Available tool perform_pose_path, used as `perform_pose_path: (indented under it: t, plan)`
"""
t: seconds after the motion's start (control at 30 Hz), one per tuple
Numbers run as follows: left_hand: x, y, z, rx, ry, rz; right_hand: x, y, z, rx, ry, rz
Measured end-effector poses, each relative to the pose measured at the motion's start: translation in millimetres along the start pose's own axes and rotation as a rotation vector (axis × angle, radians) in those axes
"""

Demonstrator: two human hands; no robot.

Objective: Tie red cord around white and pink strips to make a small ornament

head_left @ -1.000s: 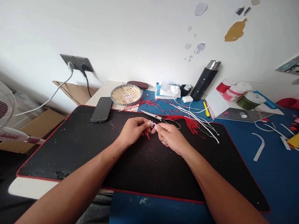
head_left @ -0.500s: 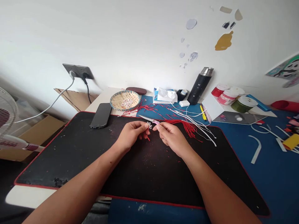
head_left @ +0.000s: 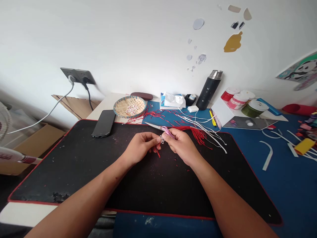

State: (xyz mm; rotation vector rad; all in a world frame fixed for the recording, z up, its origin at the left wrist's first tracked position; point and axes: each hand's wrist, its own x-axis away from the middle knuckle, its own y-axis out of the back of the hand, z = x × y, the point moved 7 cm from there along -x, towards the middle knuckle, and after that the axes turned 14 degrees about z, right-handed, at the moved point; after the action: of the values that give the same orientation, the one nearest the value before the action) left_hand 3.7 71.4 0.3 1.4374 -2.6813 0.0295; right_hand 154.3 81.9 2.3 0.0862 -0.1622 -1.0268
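Note:
Over the middle of the black mat (head_left: 99, 172), my left hand (head_left: 145, 145) pinches a small white looped knot (head_left: 162, 139) with red cord (head_left: 158, 153) hanging below it. My right hand (head_left: 179, 143) holds scissors with pink handles (head_left: 167, 131). Their blades (head_left: 153, 125) point left, beyond the knot. The right fingertips are at the knot's right side; whether they grip it too cannot be made out. Behind my right hand lie a bundle of red cords (head_left: 198, 135) and several white cords (head_left: 210, 132).
A phone (head_left: 105, 124) lies at the mat's back left, beside a woven basket (head_left: 130, 106) with small scraps. Along the wall stand a tissue box (head_left: 172, 100), a black flask (head_left: 210, 90) and thread spools (head_left: 254, 108). A yellow cutter (head_left: 212, 118) lies near the flask.
The knot in my left hand has moved slightly down and right, and my right fingertips are now against it. The scissors' handles have shifted further into the right hand. The view has shifted slightly.

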Motion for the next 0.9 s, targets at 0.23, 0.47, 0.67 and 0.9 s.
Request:
perform_pose_path:
  t: [0.23, 0.47, 0.67, 0.9]
  plan:
    - [0.6, 1.2, -1.1, 0.014, -0.016, -0.039, -0.8, -1.8, -1.3, -0.043, -0.017, 0.001]
    - [1.9, 1.8, -4.5, 0.003, -0.006, -0.064, -1.0, -4.9, -3.9, -0.124, -0.025, 0.025]
    - [2.2, 0.5, -2.8, 0.006, 0.001, -0.067, -1.6, -7.2, -5.0, -0.188, -0.033, 0.039]
    - [1.8, 4.9, 0.4, 0.034, -0.002, -0.112, -0.5, -8.4, -0.6, -0.273, -0.007, 0.046]
